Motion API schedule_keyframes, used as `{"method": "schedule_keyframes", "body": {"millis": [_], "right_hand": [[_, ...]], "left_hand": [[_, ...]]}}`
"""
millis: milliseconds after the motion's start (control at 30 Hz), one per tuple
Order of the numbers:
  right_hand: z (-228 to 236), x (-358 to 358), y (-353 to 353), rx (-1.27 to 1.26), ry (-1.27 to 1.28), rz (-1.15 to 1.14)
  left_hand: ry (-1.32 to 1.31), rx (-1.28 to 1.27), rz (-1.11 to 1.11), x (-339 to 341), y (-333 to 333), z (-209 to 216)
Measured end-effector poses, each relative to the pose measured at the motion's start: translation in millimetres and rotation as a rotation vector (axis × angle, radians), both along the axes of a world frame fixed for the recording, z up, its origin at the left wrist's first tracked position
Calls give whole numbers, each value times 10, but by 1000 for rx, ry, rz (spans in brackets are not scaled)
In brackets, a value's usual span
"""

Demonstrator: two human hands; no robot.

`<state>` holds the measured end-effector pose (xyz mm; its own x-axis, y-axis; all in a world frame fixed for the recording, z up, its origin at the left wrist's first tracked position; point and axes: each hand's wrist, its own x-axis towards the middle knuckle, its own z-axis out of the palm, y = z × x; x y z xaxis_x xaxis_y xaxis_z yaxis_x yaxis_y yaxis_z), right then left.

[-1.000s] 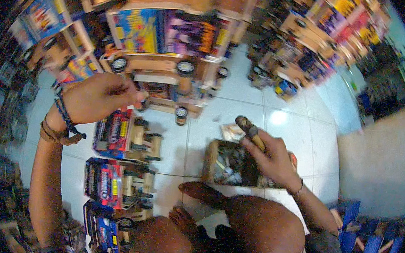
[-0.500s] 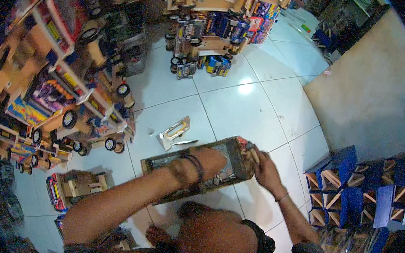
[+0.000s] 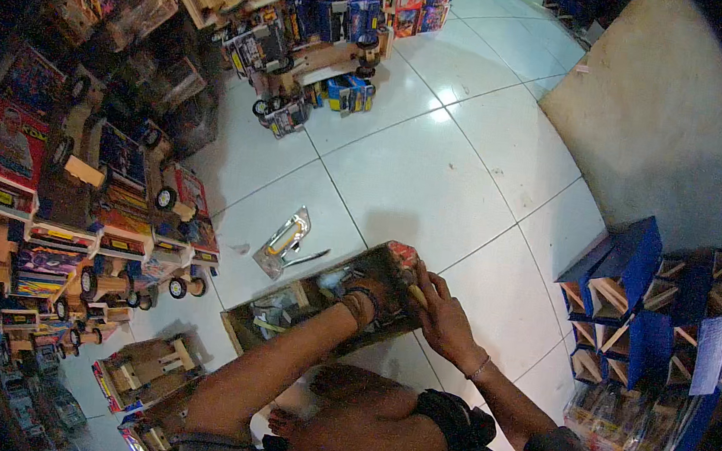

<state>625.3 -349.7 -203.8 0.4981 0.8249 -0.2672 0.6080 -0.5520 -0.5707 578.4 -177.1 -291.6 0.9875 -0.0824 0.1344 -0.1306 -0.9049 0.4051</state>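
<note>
An open wooden box [image 3: 234, 328] with compartments sits on the floor in front of me, holding small pieces and clear plastic. My left hand [image 3: 378, 297] reaches down into its right-hand part; the fingers are hidden there. At the box's right end my right hand [image 3: 443, 316] is closed around a short tan, stick-like piece [image 3: 416, 295], whose kind I cannot make out. A staple gun [image 3: 285, 244] with a silver body lies on the tiles just beyond the box.
Wooden toy trucks [image 3: 116, 237] with black wheels are stacked at the left, and more trucks [image 3: 308, 55] stand at the far side. Blue-sided wooden pieces [image 3: 626, 268] are piled at the right, below a pale panel [image 3: 658, 115]. Upturned truck bodies [image 3: 151, 371] lie near my left arm.
The view has shifted. My left hand has moved toward the right end of the box, uncovering its left compartments. My right hand stays at the right end with the tan piece.
</note>
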Motion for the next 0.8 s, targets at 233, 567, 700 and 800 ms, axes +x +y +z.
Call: {"method": "schedule_keyframes", "body": {"millis": [233, 567, 700, 800], "right_hand": [[182, 149, -45, 127, 31, -45], [724, -136, 180, 315, 300, -113], [909, -470, 430, 283, 647, -168], [1018, -673, 601, 339, 605, -67]], "left_hand": [[706, -211, -302, -158, 498, 537], [591, -785, -64, -836, 1025, 1849], [569, -792, 6, -1125, 1154, 1920], [527, -857, 10, -1343, 1252, 1930]]}}
